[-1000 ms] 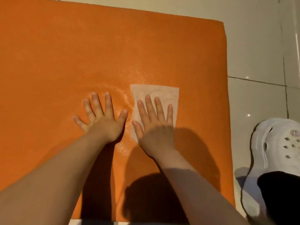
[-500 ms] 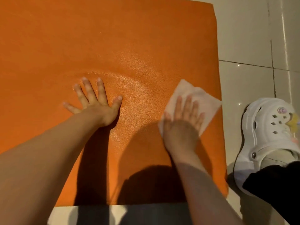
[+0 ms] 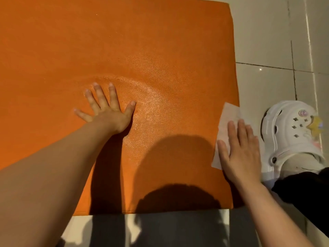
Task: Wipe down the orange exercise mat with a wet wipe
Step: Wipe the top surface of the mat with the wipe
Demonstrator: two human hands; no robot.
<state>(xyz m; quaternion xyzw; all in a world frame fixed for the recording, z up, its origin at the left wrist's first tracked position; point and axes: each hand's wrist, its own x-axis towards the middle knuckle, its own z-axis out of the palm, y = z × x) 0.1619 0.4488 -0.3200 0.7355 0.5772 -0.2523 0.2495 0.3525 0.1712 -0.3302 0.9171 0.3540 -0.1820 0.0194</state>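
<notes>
Fingers straight and close together, the right hand (image 3: 240,150) lies flat on the wet wipe (image 3: 227,122), pressing it down at the right edge of the orange exercise mat (image 3: 124,41). The wipe is a pale, crumpled sheet that shows beyond the fingertips and to the thumb side of that hand; its far corner reaches past the mat's edge toward the floor (image 3: 267,32). The left hand (image 3: 108,111) rests palm down on the mat well to the left of the right hand, fingers spread wide and straight, holding nothing. Between the two hands, and just beyond the left hand's thumb, the mat's surface glistens with a wet sheen in a curved band. Dark shadows fall on the mat nearer the person than both hands. Just to the right of the right hand, on the pale tiled floor, stands a white clog (image 3: 292,132) with small charms on its top, worn on a foot with a dark trouser leg (image 3: 306,193) above it.
</notes>
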